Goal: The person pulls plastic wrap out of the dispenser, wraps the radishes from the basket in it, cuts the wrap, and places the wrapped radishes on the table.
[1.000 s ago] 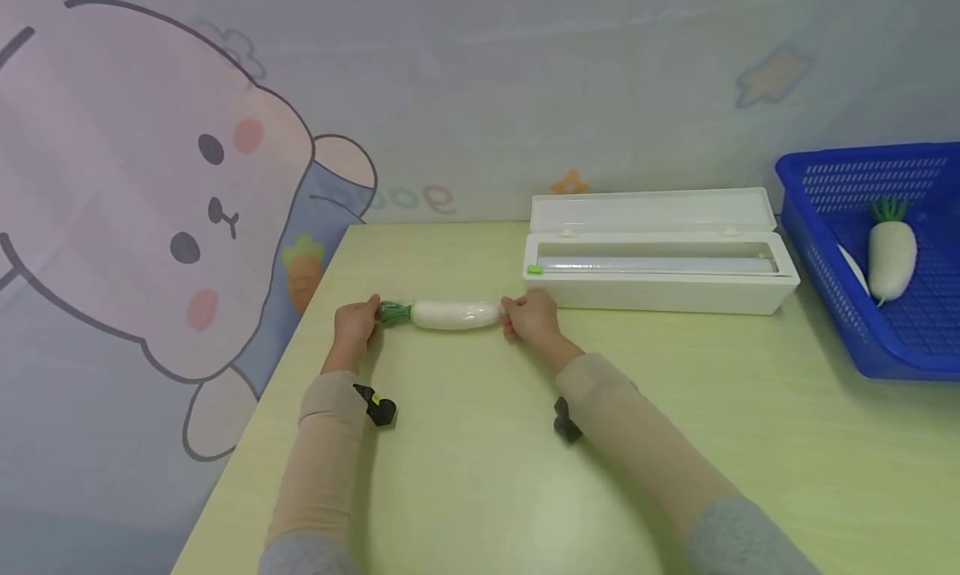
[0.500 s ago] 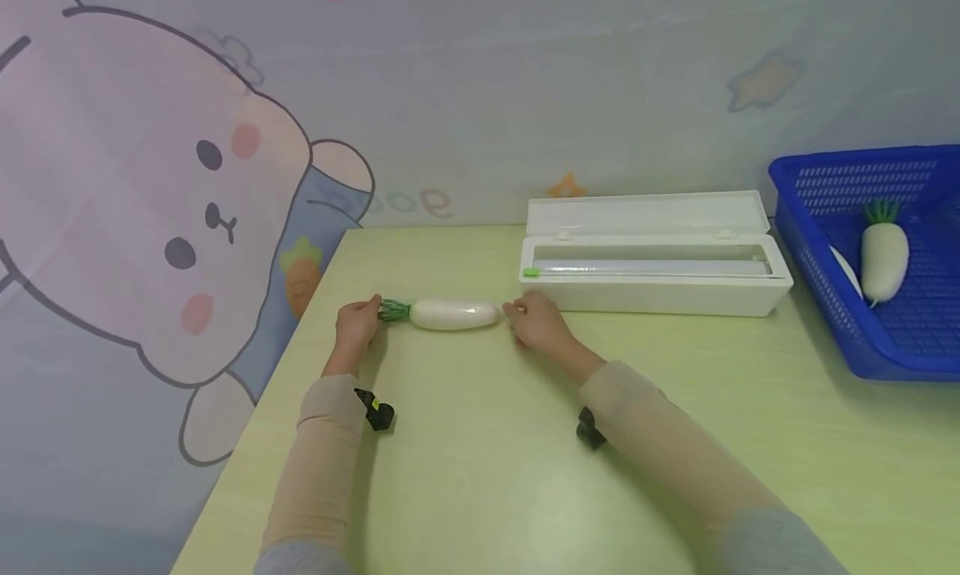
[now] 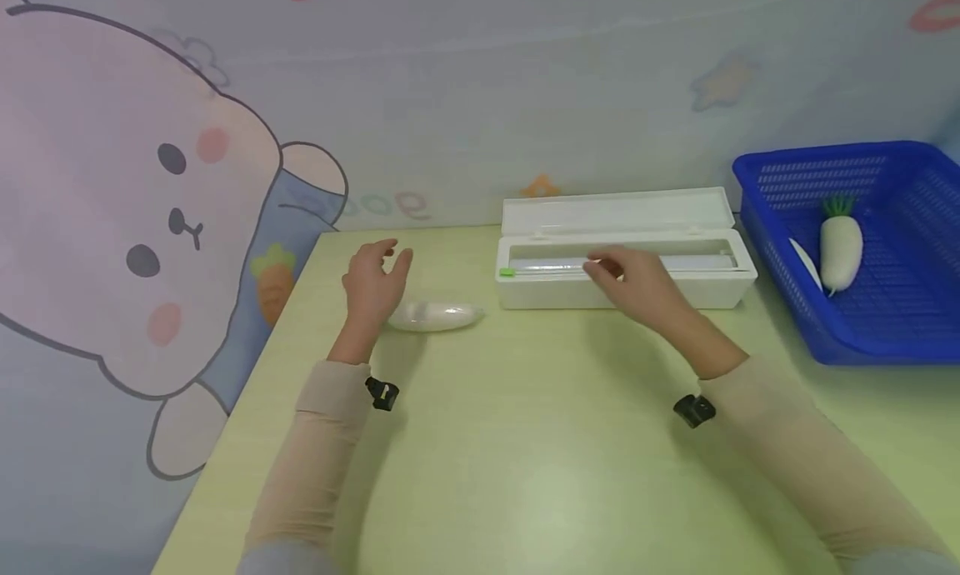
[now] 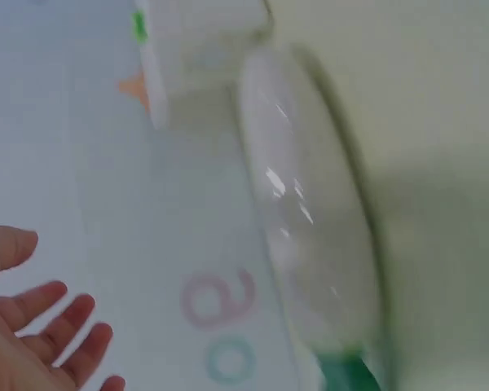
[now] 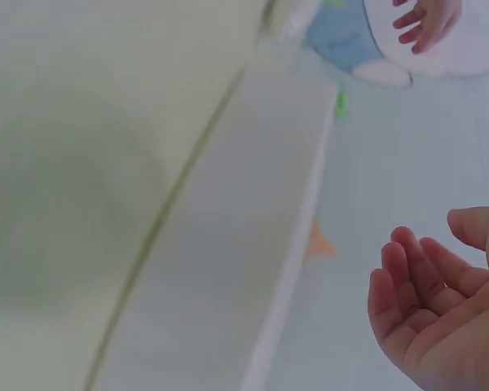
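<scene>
A white radish (image 3: 442,316) with a glossy film over it lies on the table, its green leaf end (image 4: 348,371) hidden behind my left hand in the head view. That left hand (image 3: 375,283) is raised above the leaf end, thumb and fingers spread with nothing between them. My right hand (image 3: 633,282) hangs over the front of a white box (image 3: 622,294) with its lid up; its fingers are loosely bent and hold nothing. Inside the box lies a roll of clear film (image 3: 547,264), partly covered by the right hand in the head view. A green slider (image 3: 507,272) sits at the box's left end.
A blue plastic basket (image 3: 832,342) stands at the right with another white radish (image 3: 841,250) and part of a second white thing (image 3: 806,262) inside. Behind the table (image 3: 480,442) hangs a cartoon-printed cloth (image 3: 465,100).
Both hands have let go of the ends of the radish and lifted. The right hand has moved right to the box; the left has risen slightly. The head view has shifted right.
</scene>
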A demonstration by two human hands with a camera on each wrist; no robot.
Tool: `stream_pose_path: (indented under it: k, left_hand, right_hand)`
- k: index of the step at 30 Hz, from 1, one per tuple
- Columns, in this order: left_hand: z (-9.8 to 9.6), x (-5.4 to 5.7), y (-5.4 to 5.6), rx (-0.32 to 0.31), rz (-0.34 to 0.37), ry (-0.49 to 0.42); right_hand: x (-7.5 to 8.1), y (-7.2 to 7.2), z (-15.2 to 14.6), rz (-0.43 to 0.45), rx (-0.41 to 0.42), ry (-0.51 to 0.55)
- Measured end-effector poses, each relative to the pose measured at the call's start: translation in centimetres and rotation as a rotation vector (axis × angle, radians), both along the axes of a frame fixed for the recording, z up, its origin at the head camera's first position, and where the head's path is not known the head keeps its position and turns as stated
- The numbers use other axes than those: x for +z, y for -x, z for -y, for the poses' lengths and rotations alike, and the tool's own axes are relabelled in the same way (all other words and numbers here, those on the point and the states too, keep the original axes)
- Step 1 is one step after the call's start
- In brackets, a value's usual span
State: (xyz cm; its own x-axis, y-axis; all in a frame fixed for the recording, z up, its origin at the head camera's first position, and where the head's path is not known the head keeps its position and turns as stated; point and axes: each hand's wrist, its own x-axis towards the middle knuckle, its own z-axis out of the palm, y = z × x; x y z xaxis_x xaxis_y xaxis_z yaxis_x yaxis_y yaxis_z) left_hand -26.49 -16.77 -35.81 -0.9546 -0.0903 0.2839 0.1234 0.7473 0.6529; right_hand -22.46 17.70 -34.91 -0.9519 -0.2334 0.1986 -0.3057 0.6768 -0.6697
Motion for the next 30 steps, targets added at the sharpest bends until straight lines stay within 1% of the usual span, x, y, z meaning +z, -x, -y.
stream_pose_path:
  k: [3, 5, 7, 8, 10, 11, 13, 15, 17, 19, 24, 27, 30]
  left_hand:
    - [-2.8, 1.2, 0.1, -0.166, -0.067, -0.024]
    - [-4.6, 1.7, 0.2, -0.253, -0.090, -0.040]
    - [-6.3, 1.6, 0.5, -0.322, -0.103, -0.045]
    - [-7.0, 1.5, 0.7, -0.353, -0.099, -0.039]
    - [-8.3, 0.9, 1.1, -0.397, -0.066, -0.025]
    - [-8.8, 0.5, 1.4, -0.415, -0.045, -0.003]
    - [-9.7, -0.3, 1.8, -0.440, 0.007, 0.045]
    - [-10.4, -1.0, 2.1, -0.448, 0.057, 0.100]
    - [-10.8, -1.6, 2.4, -0.450, 0.094, 0.147]
    - [-11.0, -2.0, 2.7, -0.447, 0.122, 0.173]
    - [-11.3, -2.5, 3.3, -0.458, 0.176, 0.172]
    - [-11.6, -2.5, 3.7, -0.472, 0.237, 0.142]
    - [-12.0, -2.2, 3.9, -0.463, 0.299, 0.101]
  right_hand:
    - [1.5, -0.1, -2.8, -0.063, -0.040, 0.003]
    - [2.2, -0.1, -4.5, -0.107, -0.071, 0.015]
    - [2.5, 0.0, -6.1, -0.114, -0.115, 0.030]
    - [2.4, 0.1, -6.9, -0.104, -0.142, 0.038]
    - [2.3, 0.2, -8.3, -0.076, -0.196, 0.043]
    - [2.1, 0.3, -9.0, -0.063, -0.221, 0.036]
    - [1.5, 0.4, -10.2, -0.021, -0.261, 0.017]
    - [0.8, 0.5, -11.2, 0.019, -0.274, -0.011]
    - [0.1, 0.7, -12.0, 0.059, -0.263, -0.049]
    - [-0.6, 0.9, -12.6, 0.127, -0.237, -0.074]
    - [-1.3, 1.3, -13.6, 0.258, -0.162, -0.159]
    - [-1.4, 1.6, -14.0, 0.280, -0.132, -0.208]
    - [-1.3, 1.9, -14.3, 0.275, -0.153, -0.213]
